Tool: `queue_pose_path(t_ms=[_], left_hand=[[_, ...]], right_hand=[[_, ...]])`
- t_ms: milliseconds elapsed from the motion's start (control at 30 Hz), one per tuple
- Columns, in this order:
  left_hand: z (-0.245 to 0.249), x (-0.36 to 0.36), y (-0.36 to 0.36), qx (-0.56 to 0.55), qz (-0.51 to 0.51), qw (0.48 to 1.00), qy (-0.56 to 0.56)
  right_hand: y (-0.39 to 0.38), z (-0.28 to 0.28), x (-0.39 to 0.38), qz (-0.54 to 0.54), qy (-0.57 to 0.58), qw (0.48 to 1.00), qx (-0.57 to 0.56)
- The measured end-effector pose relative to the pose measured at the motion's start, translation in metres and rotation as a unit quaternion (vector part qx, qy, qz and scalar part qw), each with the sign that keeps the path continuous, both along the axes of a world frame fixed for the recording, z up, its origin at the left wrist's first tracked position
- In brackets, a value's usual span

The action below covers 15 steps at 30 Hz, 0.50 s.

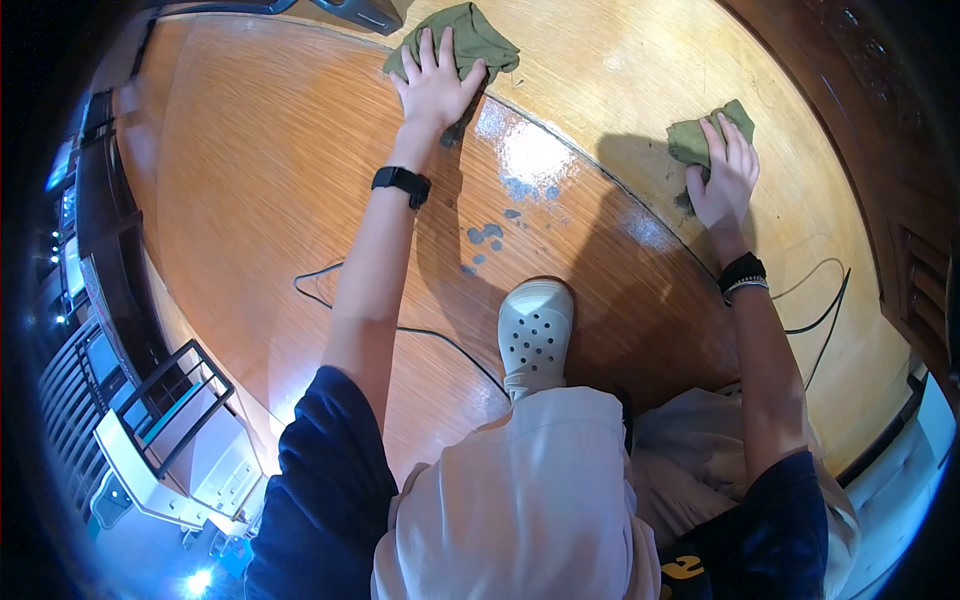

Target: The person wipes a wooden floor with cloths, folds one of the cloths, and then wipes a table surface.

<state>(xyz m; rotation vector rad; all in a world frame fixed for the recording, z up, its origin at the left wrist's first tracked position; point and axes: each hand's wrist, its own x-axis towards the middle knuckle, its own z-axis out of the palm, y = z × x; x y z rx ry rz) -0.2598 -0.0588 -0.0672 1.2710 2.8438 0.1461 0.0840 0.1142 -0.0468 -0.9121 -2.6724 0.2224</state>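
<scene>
My left hand (437,92) lies with fingers spread and stretched out, pressing on a crumpled olive-green cloth (485,42) on the wood-patterned floor. That cloth sits across the seam between the brown and the yellowish flooring. On the lighter section, my right hand (727,182) has its fingers curled over a smaller olive-green cloth (688,143), thumb at its lower side. Dark smudges show beneath that thumb. Between my arms, several grey wet-looking spots (485,234) mark the brown floor (260,150).
A thin black cable (445,340) crosses the floor behind my shoe (537,322), and another cable (835,305) loops at the right. Dark wooden furniture (915,240) lines the right edge. A white and black rack-like object (180,430) stands lower left. Something dark grey (365,12) is at the top.
</scene>
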Motion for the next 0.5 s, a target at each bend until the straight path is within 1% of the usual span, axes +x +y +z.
queue_pose_path(t_ms=[167, 500], left_hand=[[0.0018, -0.0045, 0.0071, -0.023, 0.011, 1.0, -0.005], [-0.0012, -0.0031, 0.007, -0.01, 0.01, 1.0, -0.001]], right_hand=[[-0.0007, 0.0004, -0.0004, -0.001, 0.004, 1.0, 0.0], [0.0003, -0.0016, 0.0005, -0.002, 0.0, 1.0, 0.0]])
